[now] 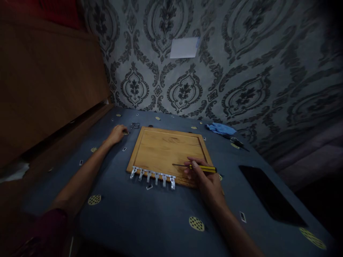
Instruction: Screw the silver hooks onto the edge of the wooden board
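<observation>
A framed wooden board [166, 148] lies flat on the blue patterned cloth. Along its near left edge runs a metal strip with several hooks [156, 175]. My right hand [206, 178] is closed round a yellow and black screwdriver [205, 168], whose shaft points left over the board's lower right part. Left of the board, my left hand [117, 134] rests low over the cloth with its fingers bent together; whatever may be between the fingertips is too small to make out. Close by, to its right, sits a small group of metal pieces [135, 125].
A blue cloth [221, 129] lies at the back right, with a dark-handled tool [237, 142] beside it. A flat black object [270, 194] is at the right. Wooden furniture [50, 71] stands on the left, and a patterned wall [184, 85] rises behind.
</observation>
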A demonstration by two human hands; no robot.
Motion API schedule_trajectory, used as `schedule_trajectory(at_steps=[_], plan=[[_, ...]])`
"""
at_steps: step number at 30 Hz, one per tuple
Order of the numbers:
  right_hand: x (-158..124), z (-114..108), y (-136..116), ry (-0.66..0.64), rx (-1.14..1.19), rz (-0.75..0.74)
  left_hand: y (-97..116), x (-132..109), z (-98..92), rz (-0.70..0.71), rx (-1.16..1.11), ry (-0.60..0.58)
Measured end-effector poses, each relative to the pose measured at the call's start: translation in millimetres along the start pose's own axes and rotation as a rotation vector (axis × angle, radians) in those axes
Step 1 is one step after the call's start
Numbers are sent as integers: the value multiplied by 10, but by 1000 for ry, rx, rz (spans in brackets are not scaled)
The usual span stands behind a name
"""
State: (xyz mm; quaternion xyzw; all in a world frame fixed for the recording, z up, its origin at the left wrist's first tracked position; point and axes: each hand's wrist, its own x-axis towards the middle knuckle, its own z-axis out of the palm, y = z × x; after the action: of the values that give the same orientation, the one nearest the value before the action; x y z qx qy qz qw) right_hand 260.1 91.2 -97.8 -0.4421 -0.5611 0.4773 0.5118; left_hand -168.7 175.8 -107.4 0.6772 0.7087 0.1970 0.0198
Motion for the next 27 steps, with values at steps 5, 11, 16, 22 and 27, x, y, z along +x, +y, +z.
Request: schedule_trajectory(at_steps=[5,11,16,22,27], plan=[[11,-39,-10,28,43,105,25,173,-21,-57,21,26],[6,-41,-20,44,79,190,149,321,47,-117,59,27],[-7,-71,27,9,36,168,213,339,53,-136,98,6],[-12,-73,21,12,28,184,254,352,53,-159,106,1],[8,-68,-5,-5,16,152,270,388,74,-192,74,10]])
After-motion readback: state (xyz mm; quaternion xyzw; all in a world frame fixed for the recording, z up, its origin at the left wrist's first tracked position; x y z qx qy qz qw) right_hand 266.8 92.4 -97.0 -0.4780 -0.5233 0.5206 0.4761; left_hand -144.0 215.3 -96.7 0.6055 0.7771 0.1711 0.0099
